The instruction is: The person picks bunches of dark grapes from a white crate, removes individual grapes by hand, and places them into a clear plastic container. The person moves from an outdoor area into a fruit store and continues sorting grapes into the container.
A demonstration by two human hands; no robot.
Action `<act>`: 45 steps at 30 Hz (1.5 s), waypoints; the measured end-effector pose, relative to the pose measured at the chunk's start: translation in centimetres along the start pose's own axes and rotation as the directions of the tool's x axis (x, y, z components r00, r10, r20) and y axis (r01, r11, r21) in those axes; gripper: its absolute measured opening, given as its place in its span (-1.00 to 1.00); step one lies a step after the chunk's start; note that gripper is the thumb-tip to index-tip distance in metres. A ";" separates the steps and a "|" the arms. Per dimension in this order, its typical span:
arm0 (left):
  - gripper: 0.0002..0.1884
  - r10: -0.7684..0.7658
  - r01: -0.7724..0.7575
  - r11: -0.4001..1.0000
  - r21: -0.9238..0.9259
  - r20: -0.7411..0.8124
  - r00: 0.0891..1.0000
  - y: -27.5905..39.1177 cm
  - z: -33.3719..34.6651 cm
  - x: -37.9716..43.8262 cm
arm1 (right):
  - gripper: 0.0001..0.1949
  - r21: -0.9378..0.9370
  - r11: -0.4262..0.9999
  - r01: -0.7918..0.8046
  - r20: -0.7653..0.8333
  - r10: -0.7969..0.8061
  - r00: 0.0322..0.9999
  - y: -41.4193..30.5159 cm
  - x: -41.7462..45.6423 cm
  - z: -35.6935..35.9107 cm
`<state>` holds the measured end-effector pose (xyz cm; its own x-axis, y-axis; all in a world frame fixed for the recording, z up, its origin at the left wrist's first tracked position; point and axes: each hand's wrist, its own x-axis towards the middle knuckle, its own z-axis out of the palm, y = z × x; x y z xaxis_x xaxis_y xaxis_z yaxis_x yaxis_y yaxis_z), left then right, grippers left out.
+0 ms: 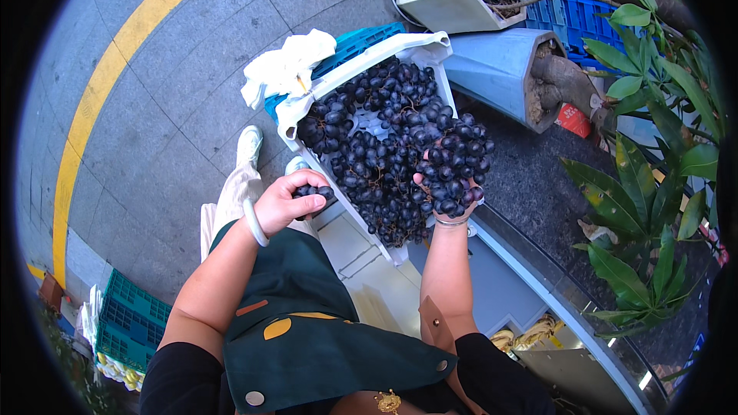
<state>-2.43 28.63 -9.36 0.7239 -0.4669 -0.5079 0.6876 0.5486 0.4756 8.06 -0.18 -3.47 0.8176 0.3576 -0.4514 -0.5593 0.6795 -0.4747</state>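
Observation:
A white plastic crate point(377, 59) holds many bunches of dark purple grapes point(375, 155), with pale lining showing through a gap near the middle. My right hand point(463, 213) is under a large grape bunch point(452, 158) at the crate's right side, bearing it from below; most of the palm and fingers are hidden by the fruit. Over the crate's near left edge, my left hand point(291, 199) is curled around a few grapes point(314, 191). Whether those are loose or still on a stem cannot be seen.
White crumpled plastic bags point(291, 66) lie over the crate's far left corner, beside a teal crate point(360, 43). Planters point(496, 72) with leafy plants point(625, 225) stand right. Green crates point(127, 323) sit lower left, and a yellow line point(86, 109) crosses the paving.

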 end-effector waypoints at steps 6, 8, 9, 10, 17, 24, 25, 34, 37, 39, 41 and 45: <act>-0.79 0.035 -0.035 0.999 -0.021 0.003 0.999 0.0 0.0 -0.2 | -0.47 -0.027 1.000 -0.002 0.039 0.003 0.999 0.5 0.0 0.6; -0.79 0.013 -0.013 1.000 -0.004 0.015 1.000 0.0 -0.2 -0.3 | -0.49 -0.066 0.997 -0.049 -0.004 0.049 0.999 0.3 0.0 0.2; -0.79 0.013 -0.013 1.000 0.001 0.013 1.000 0.1 -0.3 -0.3 | -0.50 -0.091 0.992 -0.089 -0.042 0.086 0.995 0.2 0.2 0.4; -0.79 0.014 -0.014 1.000 0.005 0.010 1.000 0.0 -0.3 -0.3 | -0.51 -0.113 0.985 -0.131 -0.080 0.122 0.989 0.3 0.5 0.6; -0.79 0.062 -0.062 0.998 -0.010 -0.005 0.998 -0.2 -0.1 -0.1 | -0.96 -0.671 0.690 -0.270 -0.353 0.023 0.935 3.8 3.4 -3.7; -0.81 0.047 -0.046 0.999 0.012 -0.027 0.999 0.0 -0.1 -0.1 | -0.78 -0.952 -0.286 -0.111 -0.024 -0.292 0.956 12.7 3.7 -4.2; -0.81 0.038 -0.038 0.999 0.000 -0.025 0.999 0.1 -0.1 0.0 | -0.76 -0.910 -0.407 -0.071 0.027 -0.230 0.973 12.8 3.5 -4.7; -0.82 0.080 -0.079 0.995 0.055 -0.013 0.997 -0.1 -0.6 0.2 | -0.74 -0.940 -0.101 -0.325 -0.297 -0.218 0.929 2.1 6.2 -3.8; -0.81 0.061 -0.062 0.997 0.045 0.019 0.998 0.0 -0.6 0.2 | -0.72 -0.683 -0.547 -0.485 -0.256 -0.442 0.860 -0.3 7.8 -5.8; -0.80 0.039 -0.040 0.999 0.021 0.038 0.999 0.2 -0.5 0.2 | -0.68 -0.555 -0.619 -0.555 -0.410 -0.378 0.830 -0.3 9.0 -6.8; -0.80 0.036 -0.036 0.999 0.002 0.055 0.998 0.3 -0.4 0.1 | -0.65 -0.565 -0.597 -0.569 -0.386 -0.418 0.822 0.6 9.7 -7.5; -0.79 0.082 -0.084 0.996 0.015 0.078 0.994 0.3 -0.4 -0.1 | -0.71 -0.694 -0.417 -0.586 -0.370 -0.491 0.788 1.0 10.5 -8.8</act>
<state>-2.35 29.11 -9.43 0.7803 -0.4730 -0.4092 0.6253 0.5757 0.5269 14.90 -1.42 -15.36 0.8686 -0.2892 -0.4023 -0.3410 -0.9380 -0.0619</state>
